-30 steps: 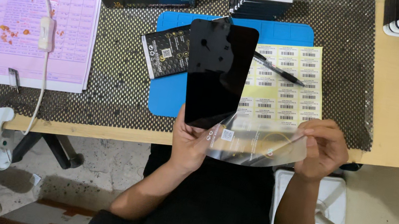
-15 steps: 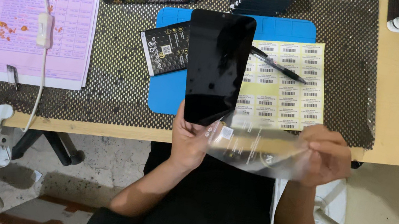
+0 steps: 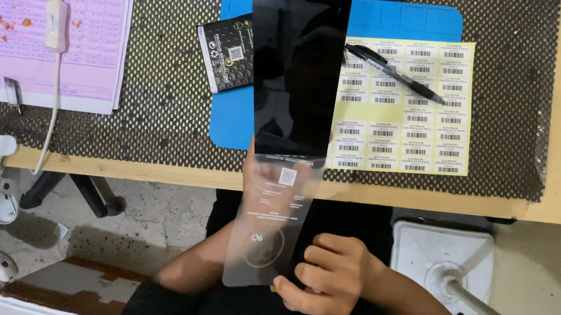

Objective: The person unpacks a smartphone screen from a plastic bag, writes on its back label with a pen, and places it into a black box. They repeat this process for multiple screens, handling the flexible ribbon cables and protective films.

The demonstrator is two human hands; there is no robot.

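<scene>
A black glass phone screen panel (image 3: pixel 295 69) stands upright over the table's front edge. My left hand (image 3: pixel 250 151) holds it from behind at its lower end, and only fingertips show at the sides. A clear protective film (image 3: pixel 273 225) with faint printing hangs from the panel's bottom edge toward my body. My right hand (image 3: pixel 333 274) pinches the film's lower right corner above my lap.
Behind the panel lie a blue mat (image 3: pixel 402 18), a yellow sheet of barcode labels (image 3: pixel 408 118), a black pen (image 3: pixel 393 72) and a small black packet (image 3: pixel 225 57). A pink form (image 3: pixel 39 11) and white corded switch (image 3: pixel 58 14) are at left. A white lamp base (image 3: pixel 445 265) stands at right.
The film, earlier stretched out to the right, now hangs straight down from the panel. My right hand has moved left and toward my body with it. The panel stands more upright.
</scene>
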